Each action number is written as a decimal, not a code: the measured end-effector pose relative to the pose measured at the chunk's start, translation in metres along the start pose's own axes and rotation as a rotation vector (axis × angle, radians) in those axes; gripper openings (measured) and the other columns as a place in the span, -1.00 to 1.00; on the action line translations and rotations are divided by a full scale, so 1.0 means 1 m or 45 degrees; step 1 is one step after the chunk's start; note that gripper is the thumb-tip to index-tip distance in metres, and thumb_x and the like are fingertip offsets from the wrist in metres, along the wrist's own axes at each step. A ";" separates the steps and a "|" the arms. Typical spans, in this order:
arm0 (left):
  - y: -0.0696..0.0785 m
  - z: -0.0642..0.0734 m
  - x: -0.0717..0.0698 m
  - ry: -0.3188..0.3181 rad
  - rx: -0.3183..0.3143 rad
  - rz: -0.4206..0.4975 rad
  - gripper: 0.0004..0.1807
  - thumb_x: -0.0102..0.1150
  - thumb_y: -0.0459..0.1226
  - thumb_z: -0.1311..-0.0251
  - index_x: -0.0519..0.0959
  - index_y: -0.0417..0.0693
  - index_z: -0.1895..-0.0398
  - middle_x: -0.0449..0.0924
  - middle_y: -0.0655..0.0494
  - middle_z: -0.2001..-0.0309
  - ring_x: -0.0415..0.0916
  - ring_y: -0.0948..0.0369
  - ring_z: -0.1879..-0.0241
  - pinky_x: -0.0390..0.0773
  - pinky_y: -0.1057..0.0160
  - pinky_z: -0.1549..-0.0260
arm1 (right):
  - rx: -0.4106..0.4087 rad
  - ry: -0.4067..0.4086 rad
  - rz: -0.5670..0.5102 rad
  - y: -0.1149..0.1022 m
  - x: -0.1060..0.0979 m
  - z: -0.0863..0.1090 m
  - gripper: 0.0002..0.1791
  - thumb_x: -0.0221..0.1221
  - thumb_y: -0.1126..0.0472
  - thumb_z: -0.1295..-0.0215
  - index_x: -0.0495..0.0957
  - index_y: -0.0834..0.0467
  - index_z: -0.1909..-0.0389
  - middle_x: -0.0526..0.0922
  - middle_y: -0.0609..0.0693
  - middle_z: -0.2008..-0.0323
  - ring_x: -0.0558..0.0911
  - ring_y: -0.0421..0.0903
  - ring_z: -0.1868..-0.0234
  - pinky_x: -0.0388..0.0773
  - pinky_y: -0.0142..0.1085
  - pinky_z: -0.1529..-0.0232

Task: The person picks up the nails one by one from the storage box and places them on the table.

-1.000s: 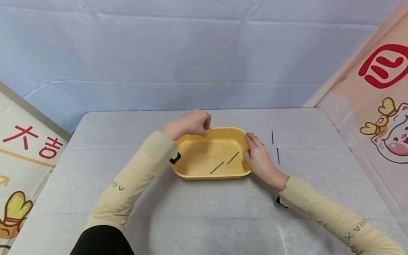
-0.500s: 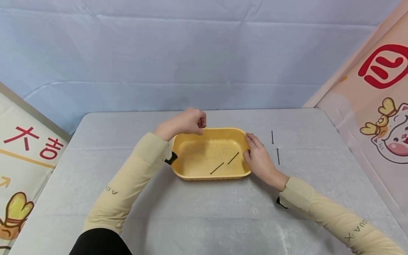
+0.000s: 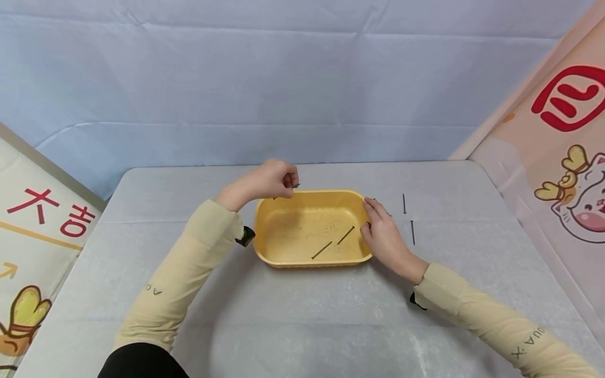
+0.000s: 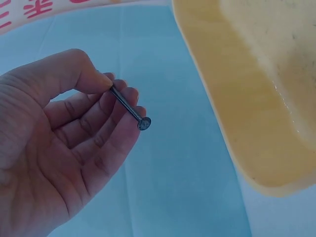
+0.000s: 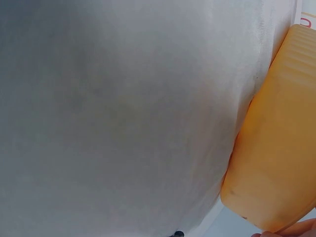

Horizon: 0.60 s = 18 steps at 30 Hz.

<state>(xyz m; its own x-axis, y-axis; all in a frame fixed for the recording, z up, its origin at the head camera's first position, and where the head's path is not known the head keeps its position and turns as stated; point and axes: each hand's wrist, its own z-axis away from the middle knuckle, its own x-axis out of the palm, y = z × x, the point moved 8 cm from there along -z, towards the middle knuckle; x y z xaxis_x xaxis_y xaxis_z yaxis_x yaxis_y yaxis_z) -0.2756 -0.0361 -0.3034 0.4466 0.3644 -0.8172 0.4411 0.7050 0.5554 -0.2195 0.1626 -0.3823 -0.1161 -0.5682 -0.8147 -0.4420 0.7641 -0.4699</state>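
Observation:
My left hand (image 3: pixel 271 181) is just over the back left rim of the yellow plastic tray (image 3: pixel 307 263), pinching a dark nail (image 4: pixel 127 103) between thumb and fingers. Its flat head points away from the palm in the left wrist view; the other end is hidden by the fingers. At the tray's right end, my right hand (image 3: pixel 387 236) grips the rim, its thumb on the inner side. Inside the tray lie two more nails, one near the front (image 3: pixel 322 250) and one farther right (image 3: pixel 346 235).
Two nails, a far one (image 3: pixel 404 203) and a nearer one (image 3: pixel 413 232), lie on the grey-covered table (image 3: pixel 307 315) right of the tray. A dark round nail head (image 5: pixel 178 233) shows at the right wrist view's bottom edge. A pale blue cloth (image 3: pixel 302 94) hangs behind the table.
My left hand has drifted left along the tray's back rim, the nail still pinched in it. The right hand, the tray and the nails lying about have stayed put.

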 end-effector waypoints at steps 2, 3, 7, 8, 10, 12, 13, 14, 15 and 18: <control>-0.001 0.001 -0.002 0.011 0.008 0.005 -0.94 0.08 -0.43 -0.08 0.49 -0.17 0.36 0.51 0.00 0.40 0.37 0.18 0.59 0.44 0.30 0.61 | 0.003 -0.003 0.002 0.000 0.001 0.000 -0.48 -0.04 0.48 -0.14 0.21 0.56 -0.17 0.23 0.37 -0.21 0.36 0.17 -0.11 0.43 -0.16 0.27; -0.001 0.002 -0.003 0.018 0.016 0.007 -0.93 0.08 -0.43 -0.07 0.50 -0.17 0.36 0.51 0.00 0.39 0.38 0.18 0.58 0.45 0.30 0.58 | 0.006 -0.004 0.000 0.000 0.001 0.000 -0.48 -0.04 0.48 -0.14 0.21 0.56 -0.17 0.23 0.37 -0.21 0.35 0.18 -0.12 0.43 -0.15 0.26; -0.002 0.006 -0.006 0.041 0.027 0.003 -0.92 0.08 -0.44 -0.06 0.51 -0.18 0.35 0.53 0.00 0.38 0.41 0.17 0.49 0.46 0.28 0.46 | 0.013 -0.010 0.000 0.001 0.002 0.000 -0.48 -0.04 0.48 -0.15 0.21 0.56 -0.17 0.23 0.38 -0.21 0.33 0.20 -0.15 0.43 -0.14 0.24; -0.003 0.007 -0.006 0.046 0.024 0.008 -0.92 0.08 -0.44 -0.06 0.51 -0.18 0.35 0.53 0.00 0.38 0.42 0.17 0.46 0.46 0.27 0.43 | 0.014 -0.010 0.001 0.001 0.002 0.000 -0.48 -0.04 0.48 -0.14 0.21 0.56 -0.17 0.23 0.38 -0.21 0.33 0.20 -0.16 0.43 -0.14 0.23; -0.006 0.009 -0.007 0.054 0.005 0.025 -0.91 0.07 -0.44 -0.07 0.52 -0.18 0.34 0.54 0.00 0.37 0.44 0.17 0.43 0.47 0.26 0.39 | 0.013 -0.011 0.006 0.001 0.002 0.000 -0.48 -0.04 0.48 -0.14 0.22 0.57 -0.16 0.23 0.38 -0.21 0.34 0.20 -0.15 0.44 -0.14 0.24; -0.008 0.011 -0.009 0.063 -0.018 0.051 -0.89 0.06 -0.44 -0.07 0.52 -0.18 0.32 0.55 0.00 0.37 0.45 0.16 0.40 0.47 0.26 0.38 | 0.014 -0.010 0.008 0.001 0.002 0.000 -0.48 -0.04 0.48 -0.14 0.22 0.56 -0.16 0.23 0.37 -0.21 0.35 0.19 -0.14 0.44 -0.14 0.25; -0.010 0.012 -0.009 0.068 -0.031 0.062 -0.88 0.05 -0.43 -0.07 0.52 -0.18 0.31 0.55 0.00 0.36 0.46 0.16 0.40 0.48 0.26 0.37 | 0.015 -0.012 0.007 0.001 0.002 0.000 -0.48 -0.04 0.48 -0.14 0.22 0.56 -0.16 0.23 0.37 -0.21 0.36 0.18 -0.12 0.44 -0.15 0.26; -0.011 0.013 -0.010 0.074 -0.036 0.067 -0.88 0.05 -0.43 -0.07 0.52 -0.19 0.30 0.55 0.00 0.36 0.46 0.16 0.39 0.48 0.25 0.37 | 0.015 -0.011 0.006 0.001 0.002 0.000 -0.48 -0.04 0.48 -0.14 0.22 0.56 -0.17 0.23 0.37 -0.21 0.36 0.17 -0.11 0.44 -0.16 0.26; -0.011 0.014 -0.011 0.080 -0.043 0.072 -0.87 0.05 -0.43 -0.07 0.53 -0.19 0.30 0.55 0.00 0.35 0.47 0.16 0.38 0.48 0.25 0.37 | 0.015 -0.011 0.005 0.001 0.002 0.000 -0.48 -0.04 0.48 -0.14 0.21 0.56 -0.17 0.23 0.37 -0.21 0.37 0.16 -0.09 0.44 -0.16 0.27; -0.014 0.018 -0.013 0.102 -0.053 0.068 -0.86 0.05 -0.43 -0.07 0.53 -0.19 0.29 0.56 0.00 0.34 0.48 0.16 0.36 0.49 0.25 0.34 | 0.014 -0.011 0.006 0.001 0.002 0.000 -0.48 -0.04 0.48 -0.14 0.21 0.56 -0.17 0.23 0.37 -0.21 0.39 0.13 -0.04 0.43 -0.18 0.30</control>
<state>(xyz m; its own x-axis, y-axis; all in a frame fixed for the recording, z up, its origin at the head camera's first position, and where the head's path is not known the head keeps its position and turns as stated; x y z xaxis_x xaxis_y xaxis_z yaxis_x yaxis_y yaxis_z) -0.2737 -0.0621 -0.2977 0.4043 0.4485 -0.7971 0.3850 0.7071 0.5931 -0.2206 0.1620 -0.3847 -0.1107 -0.5617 -0.8199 -0.4313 0.7704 -0.4695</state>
